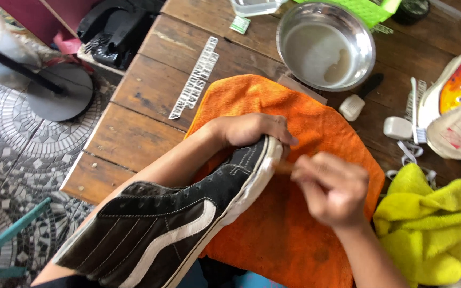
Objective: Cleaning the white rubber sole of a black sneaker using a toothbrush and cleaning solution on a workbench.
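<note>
While left hand (252, 129) grips black sneaker (177, 224) toe over orange towel (294, 213), right hand (332, 186), closed on blurred brush handle (284, 167), best scrubs white sole edge using short strokes.

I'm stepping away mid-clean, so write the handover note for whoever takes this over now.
Left hand: grips the toe of the black high-top shoe, held on its side over the orange towel.
Right hand: closed on a small brush handle, blurred, at the white sole edge near the toe.
Nearby: steel bowl of cloudy liquid, yellow cloth, small brushes.
Done: cannot tell how much of the sole is clean.
Left: likely the remaining sole edge.
</note>
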